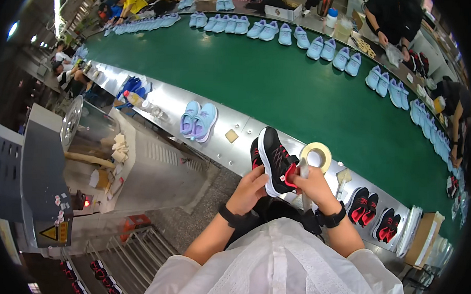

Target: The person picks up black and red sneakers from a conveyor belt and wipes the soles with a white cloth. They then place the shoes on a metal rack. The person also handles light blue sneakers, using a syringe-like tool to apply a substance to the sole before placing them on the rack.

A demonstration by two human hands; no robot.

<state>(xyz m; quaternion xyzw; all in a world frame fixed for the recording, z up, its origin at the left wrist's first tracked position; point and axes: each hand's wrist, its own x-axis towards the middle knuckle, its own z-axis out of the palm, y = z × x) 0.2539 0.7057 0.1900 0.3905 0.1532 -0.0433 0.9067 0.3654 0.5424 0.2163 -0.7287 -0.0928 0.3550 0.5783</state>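
Over the metal ledge I hold up a black sneaker (277,158) with red lining and a white sole, its toe pointing away from me. My left hand (248,189) is closed on the sole side near the heel. At the red-lined opening, my right hand (316,188) grips the collar, with some of its fingers hidden. Partly covered by this sneaker, a second black sneaker (254,154) shows just to its left. A roll of cream tape (323,152) is right beside my right hand, and a pale strip hangs below that hand.
Light-blue sneakers (200,121) stand left on the metal ledge, near bottles (135,99). Black-red sneakers (361,206) and a cardboard box (423,240) are at right. Beyond runs a green conveyor belt (223,67) lined with blue sneakers; co-workers sit across. A grey machine (145,169) stands left.
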